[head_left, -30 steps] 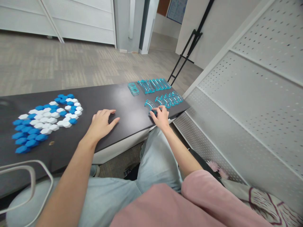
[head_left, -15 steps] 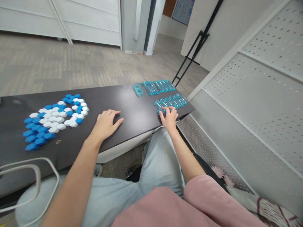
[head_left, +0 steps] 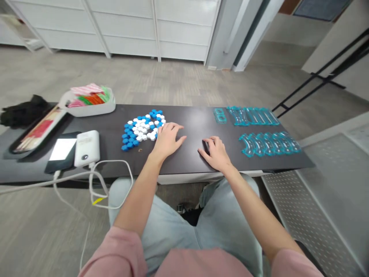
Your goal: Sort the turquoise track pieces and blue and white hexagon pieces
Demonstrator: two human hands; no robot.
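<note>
My left hand (head_left: 169,140) is held low over the dark table at the right edge of the blue and white hexagonal pieces (head_left: 140,130), its fingers apart and nothing in them. It covers part of that patch; whether it touches the pieces I cannot tell. My right hand (head_left: 215,154) is over the middle of the table near the front edge, thumb and fingers spread, holding nothing. To its right lies a row of clear teal curved pieces (head_left: 269,144). Behind them are clear teal straight pieces (head_left: 252,116) and a small teal squarish piece (head_left: 220,115).
At the left are a white tub (head_left: 92,109) of coloured strips, a long dark tray (head_left: 39,132), a phone (head_left: 62,152) and a white power bank (head_left: 87,148). A white cable (head_left: 127,165) loops over the table's front edge. A perforated panel (head_left: 305,200) stands right.
The view has swung left, bringing the tub, tray and power bank into sight. My right hand has left the curved teal pieces and moved left. My left hand is closer to the hexagonal pieces.
</note>
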